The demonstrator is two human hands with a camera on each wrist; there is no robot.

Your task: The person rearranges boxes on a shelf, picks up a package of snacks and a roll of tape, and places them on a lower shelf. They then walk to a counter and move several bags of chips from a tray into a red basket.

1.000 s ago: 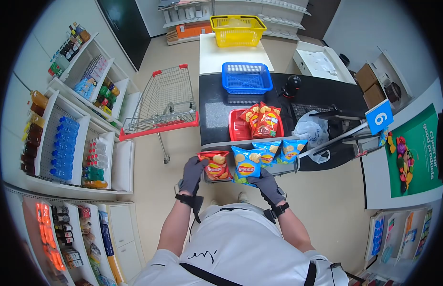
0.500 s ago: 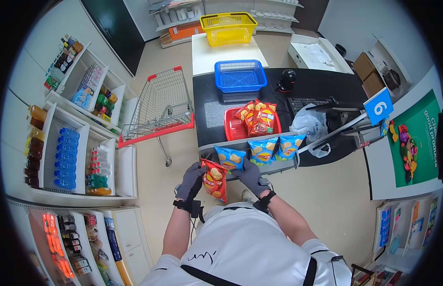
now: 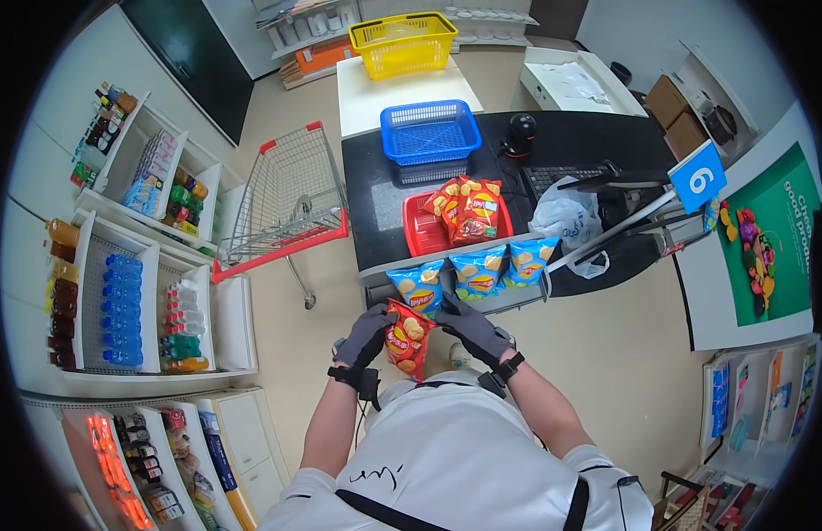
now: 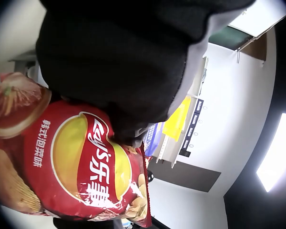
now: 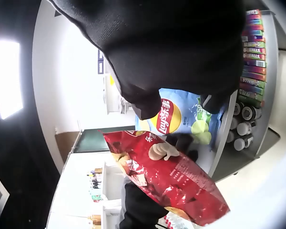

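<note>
A red bag of Lay's potato chips hangs from my gloved left hand, which grips it by its upper left side. In the left wrist view the printed front of this red bag faces the camera. My gloved right hand holds the lower right edge of a blue bag of Lay's chips, which stands at the left end of the counter's front rack. In the right wrist view, thumb and fingers lie at both sides of that blue bag. Another two blue chip bags stand beside it.
A red basket holding red chip bags sits behind the rack. Beyond are a blue basket and a yellow basket. A shopping cart stands left; a plastic bag lies right. Candy packs line a lower shelf.
My right hand has moved the blue bag left along the rack to its left end, where it now stands more upright. The red bag has come down from the rack in my left hand.
</note>
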